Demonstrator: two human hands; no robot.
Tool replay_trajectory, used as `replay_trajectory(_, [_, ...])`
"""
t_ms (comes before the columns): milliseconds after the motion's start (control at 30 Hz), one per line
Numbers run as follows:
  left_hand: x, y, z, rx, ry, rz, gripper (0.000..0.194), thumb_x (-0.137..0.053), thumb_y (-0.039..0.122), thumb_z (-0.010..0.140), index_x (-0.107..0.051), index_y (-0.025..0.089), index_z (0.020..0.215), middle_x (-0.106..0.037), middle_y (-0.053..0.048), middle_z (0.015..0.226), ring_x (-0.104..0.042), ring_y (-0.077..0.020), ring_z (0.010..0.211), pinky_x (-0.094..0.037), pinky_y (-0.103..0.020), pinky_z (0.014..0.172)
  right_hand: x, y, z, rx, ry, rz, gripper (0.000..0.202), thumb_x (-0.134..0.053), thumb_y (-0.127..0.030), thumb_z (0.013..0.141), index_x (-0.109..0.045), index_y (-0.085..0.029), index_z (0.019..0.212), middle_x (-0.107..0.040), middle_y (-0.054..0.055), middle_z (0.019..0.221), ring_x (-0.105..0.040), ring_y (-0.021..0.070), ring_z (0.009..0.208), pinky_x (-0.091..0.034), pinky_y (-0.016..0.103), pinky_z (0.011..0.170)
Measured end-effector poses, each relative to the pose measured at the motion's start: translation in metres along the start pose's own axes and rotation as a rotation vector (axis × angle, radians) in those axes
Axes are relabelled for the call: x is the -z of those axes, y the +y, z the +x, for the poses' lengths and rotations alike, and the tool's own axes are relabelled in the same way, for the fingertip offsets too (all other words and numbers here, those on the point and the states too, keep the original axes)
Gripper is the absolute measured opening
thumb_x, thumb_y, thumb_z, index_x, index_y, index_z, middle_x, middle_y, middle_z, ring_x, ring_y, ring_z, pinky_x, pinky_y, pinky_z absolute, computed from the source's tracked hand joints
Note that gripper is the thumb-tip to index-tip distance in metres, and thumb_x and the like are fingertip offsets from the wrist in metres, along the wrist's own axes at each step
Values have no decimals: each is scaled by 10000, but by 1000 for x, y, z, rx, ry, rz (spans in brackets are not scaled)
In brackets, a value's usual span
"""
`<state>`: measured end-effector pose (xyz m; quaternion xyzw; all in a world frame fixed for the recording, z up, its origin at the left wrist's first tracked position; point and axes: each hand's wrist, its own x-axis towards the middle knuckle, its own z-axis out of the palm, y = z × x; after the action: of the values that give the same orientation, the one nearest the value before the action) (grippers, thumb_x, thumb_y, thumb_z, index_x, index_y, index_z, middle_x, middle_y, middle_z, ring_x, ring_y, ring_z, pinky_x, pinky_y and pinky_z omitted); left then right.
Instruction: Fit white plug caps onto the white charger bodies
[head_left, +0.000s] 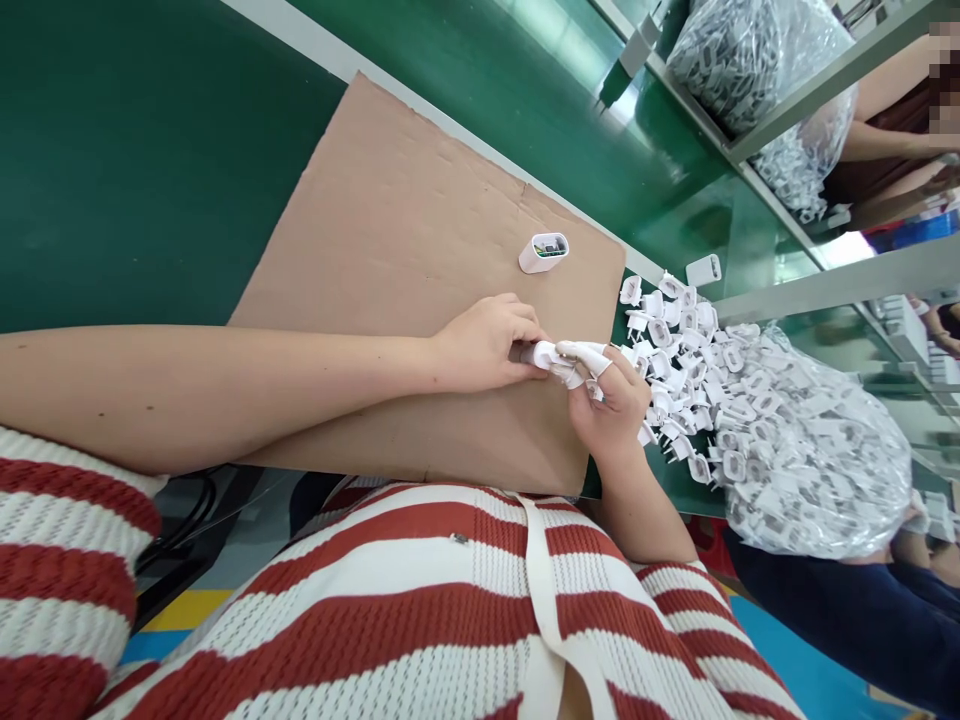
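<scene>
My left hand (489, 342) is closed around a white plastic charger housing (543, 353), mostly hidden by the fingers. My right hand (611, 398), with white covers on some fingertips, meets it from the right, its fingers bent and pressed against the piece. Whether a separate plug part sits between those fingers is hard to make out. Just beyond both hands, an open white charger housing (541, 256) stands on the brown cardboard (390, 230), a circuit board visible in its opening. Loose white plug caps (671, 345) with pins are heaped right of my right hand.
A clear plastic bag (817, 440) full of white plug caps lies at the right, spilling onto the green table (150, 150). Another white housing (703, 270) lies by the heap. Metal rails (825, 80), further filled bags (735, 60) and other people are beyond.
</scene>
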<state>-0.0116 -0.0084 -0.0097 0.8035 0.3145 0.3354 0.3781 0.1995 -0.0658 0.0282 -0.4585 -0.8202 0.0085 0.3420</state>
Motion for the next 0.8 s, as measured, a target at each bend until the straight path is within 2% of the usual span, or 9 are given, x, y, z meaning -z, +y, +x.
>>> replay_trajectory(67, [0,0,0,-4,3,6,249,-763,396,853,-815,201,999,-723,-78,917,-613,-248,908,-483,-371,849,1,1,0,6,15,2,266,-645,-157,934,-724,-269,1162,-796,78,1028,-768,228,943,-652,371,818])
replay_trajectory(167, [0,1,0,-6,11,14,244,-763,402,854,-814,212,997,-722,-74,912,-616,-248,904,-485,-370,847,1,1,2,30,19,4,310,-654,-127,909,-714,-282,1171,-797,48,1012,-764,221,951,-635,420,959])
replay_trajectory(267, [-1,2,-1,2,16,19,241,-762,409,856,-813,214,988,-720,-73,902,-616,-247,895,-488,-370,837,1,-3,4,20,-13,-17,305,-608,-130,932,-696,-300,1170,-799,9,998,-758,195,903,-550,486,1129])
replay_trajectory(333, [-2,4,-2,4,18,28,247,-753,415,865,-813,207,984,-717,-77,900,-616,-247,889,-488,-370,831,0,-7,5,-9,-8,-70,268,-576,-145,955,-694,-296,1142,-801,2,977,-754,188,854,-497,524,1188])
replay_trajectory(633, [-6,6,-3,-21,56,100,257,-736,422,885,-802,188,969,-704,-80,877,-622,-241,840,-488,-366,807,-2,-5,4,-12,-9,-88,241,-580,-133,909,-694,-276,1065,-796,-2,951,-746,193,823,-450,549,1222])
replay_trajectory(800, [-9,10,-8,-32,101,273,350,-627,481,976,-767,160,976,-700,-99,885,-606,-242,819,-481,-382,806,-15,-10,-2,-198,34,-83,269,-536,-158,924,-715,-264,1095,-790,28,981,-756,209,927,-534,461,1143])
